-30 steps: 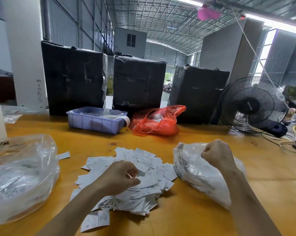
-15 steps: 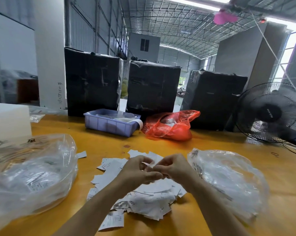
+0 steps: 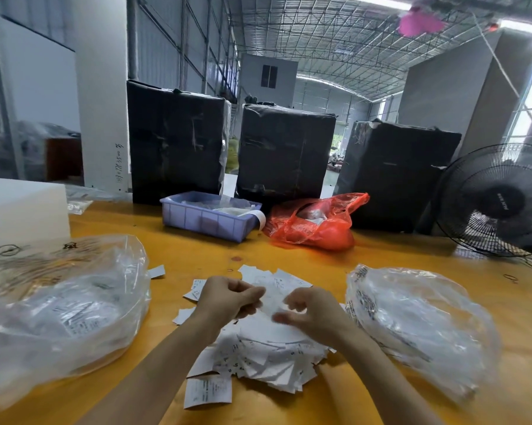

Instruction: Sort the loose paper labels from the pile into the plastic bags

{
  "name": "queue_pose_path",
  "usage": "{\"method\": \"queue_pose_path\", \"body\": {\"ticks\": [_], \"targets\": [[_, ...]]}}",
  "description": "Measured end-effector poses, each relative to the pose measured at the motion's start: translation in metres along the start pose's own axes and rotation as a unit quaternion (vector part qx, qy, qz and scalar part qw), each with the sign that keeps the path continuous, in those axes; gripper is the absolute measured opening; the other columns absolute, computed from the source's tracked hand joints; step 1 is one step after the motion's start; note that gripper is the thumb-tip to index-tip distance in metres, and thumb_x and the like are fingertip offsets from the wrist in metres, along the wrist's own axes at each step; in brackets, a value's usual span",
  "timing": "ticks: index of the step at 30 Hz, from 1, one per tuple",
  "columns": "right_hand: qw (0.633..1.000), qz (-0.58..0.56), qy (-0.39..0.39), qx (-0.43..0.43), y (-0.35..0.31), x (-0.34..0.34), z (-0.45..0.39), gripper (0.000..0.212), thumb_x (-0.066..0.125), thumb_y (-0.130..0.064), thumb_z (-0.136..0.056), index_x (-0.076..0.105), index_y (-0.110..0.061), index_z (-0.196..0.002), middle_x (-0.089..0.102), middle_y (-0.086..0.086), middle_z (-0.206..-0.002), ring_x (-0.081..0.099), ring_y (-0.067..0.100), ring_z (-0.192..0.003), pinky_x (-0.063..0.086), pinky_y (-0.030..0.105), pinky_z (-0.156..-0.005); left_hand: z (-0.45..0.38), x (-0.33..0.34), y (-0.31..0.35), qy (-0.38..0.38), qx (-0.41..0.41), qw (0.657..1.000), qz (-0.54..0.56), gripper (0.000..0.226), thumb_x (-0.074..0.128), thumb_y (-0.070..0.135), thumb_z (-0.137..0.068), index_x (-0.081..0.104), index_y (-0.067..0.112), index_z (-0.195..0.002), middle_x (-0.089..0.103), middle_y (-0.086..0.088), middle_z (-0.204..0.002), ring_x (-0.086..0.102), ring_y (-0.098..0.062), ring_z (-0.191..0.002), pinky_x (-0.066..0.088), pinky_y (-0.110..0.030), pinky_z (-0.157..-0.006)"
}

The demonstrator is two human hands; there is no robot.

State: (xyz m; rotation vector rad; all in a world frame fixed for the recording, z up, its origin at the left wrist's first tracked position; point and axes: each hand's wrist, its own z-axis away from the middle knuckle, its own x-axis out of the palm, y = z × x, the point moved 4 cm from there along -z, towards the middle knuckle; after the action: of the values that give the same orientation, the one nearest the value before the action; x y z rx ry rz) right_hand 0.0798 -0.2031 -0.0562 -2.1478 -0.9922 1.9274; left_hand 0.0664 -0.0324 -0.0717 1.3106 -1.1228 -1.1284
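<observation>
A pile of white paper labels (image 3: pixel 267 357) lies on the yellow table (image 3: pixel 304 259) in front of me. My left hand (image 3: pixel 228 299) hovers over the pile's far side, its curled fingers pinching a paper label (image 3: pixel 269 302). My right hand (image 3: pixel 312 311) is just to the right of it, blurred, with fingers loosely curled and nothing visible in them. A clear plastic bag (image 3: pixel 59 308) holding labels sits at the left. A second clear plastic bag (image 3: pixel 418 320) with labels lies at the right, close to my right wrist.
A purple tray (image 3: pixel 206 222) and a red plastic bag (image 3: pixel 317 231) sit at the back of the table before three black wrapped boxes (image 3: pixel 286 151). A black fan (image 3: pixel 500 204) stands at the right, a white block (image 3: pixel 19 210) at the left. One stray label (image 3: pixel 156 271) lies by the left bag.
My right hand came from the right bag to meet the left hand over the pile. The two hands have now drawn slightly apart. The camera has shifted closer.
</observation>
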Motion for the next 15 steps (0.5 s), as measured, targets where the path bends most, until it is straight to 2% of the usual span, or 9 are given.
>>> {"method": "queue_pose_path", "body": {"ticks": [2,3,6,9,12,15], "targets": [[0.997,0.023,-0.070,0.007,0.004,0.012,0.001,0.060,0.079,-0.047,-0.067,0.065,-0.016,-0.117,0.062,-0.002,-0.116,0.056,0.013,-0.105,0.046,0.027,-0.089,0.000,-0.002,-0.001,0.012,-0.003,1.000,0.012,0.016,0.078,0.015,-0.074,0.068,0.002,-0.071,0.070,-0.008,-0.061,0.061,-0.009,-0.048,0.049,-0.019,-0.048],[0.996,0.039,-0.085,0.002,0.004,0.016,0.002,0.057,0.080,-0.046,-0.067,0.066,-0.018,-0.115,0.061,-0.003,-0.116,0.056,0.014,-0.106,0.047,0.029,-0.090,0.000,-0.003,-0.001,0.015,-0.004,1.000,0.014,0.017,0.078,0.015,-0.073,0.068,0.002,-0.071,0.070,-0.008,-0.062,0.062,-0.010,-0.050,0.050,-0.019,-0.050],[0.997,0.053,-0.052,-0.021,0.004,0.019,0.000,0.033,0.078,-0.039,-0.073,0.073,-0.015,-0.095,0.065,0.000,-0.101,0.058,0.012,-0.090,0.049,0.027,-0.079,-0.001,-0.003,-0.002,0.025,-0.007,0.999,0.019,0.018,0.079,0.012,-0.072,0.065,0.000,-0.073,0.070,-0.010,-0.064,0.065,-0.014,-0.057,0.051,-0.021,-0.054],[0.999,0.045,0.001,-0.020,0.007,0.015,-0.003,0.020,0.078,-0.025,-0.075,0.072,-0.012,-0.089,0.066,0.000,-0.095,0.052,0.005,-0.077,0.041,0.012,-0.065,-0.002,-0.003,-0.002,0.031,-0.005,0.999,0.023,0.016,0.076,0.003,-0.075,0.061,0.001,-0.075,0.068,-0.011,-0.065,0.068,-0.015,-0.057,0.052,-0.021,-0.052],[0.999,0.010,0.052,0.000,0.010,0.010,-0.005,0.014,0.078,-0.021,-0.075,0.070,-0.014,-0.083,0.063,-0.002,-0.093,0.052,0.009,-0.084,0.040,0.018,-0.069,-0.002,-0.003,-0.001,0.039,0.007,0.999,0.011,0.012,0.073,-0.004,-0.076,0.062,0.000,-0.080,0.066,-0.013,-0.070,0.065,-0.017,-0.058,0.054,-0.025,-0.059],[0.995,-0.055,0.080,0.021,0.012,0.004,-0.004,0.009,0.079,-0.016,-0.073,0.071,-0.011,-0.074,0.063,-0.007,-0.073,0.055,0.005,-0.068,0.047,0.021,-0.064,-0.003,-0.004,-0.001,0.052,0.016,0.999,0.008,0.006,0.070,-0.001,-0.081,0.067,0.004,-0.078,0.067,-0.010,-0.072,0.060,-0.016,-0.058,0.051,-0.022,-0.058]]}}
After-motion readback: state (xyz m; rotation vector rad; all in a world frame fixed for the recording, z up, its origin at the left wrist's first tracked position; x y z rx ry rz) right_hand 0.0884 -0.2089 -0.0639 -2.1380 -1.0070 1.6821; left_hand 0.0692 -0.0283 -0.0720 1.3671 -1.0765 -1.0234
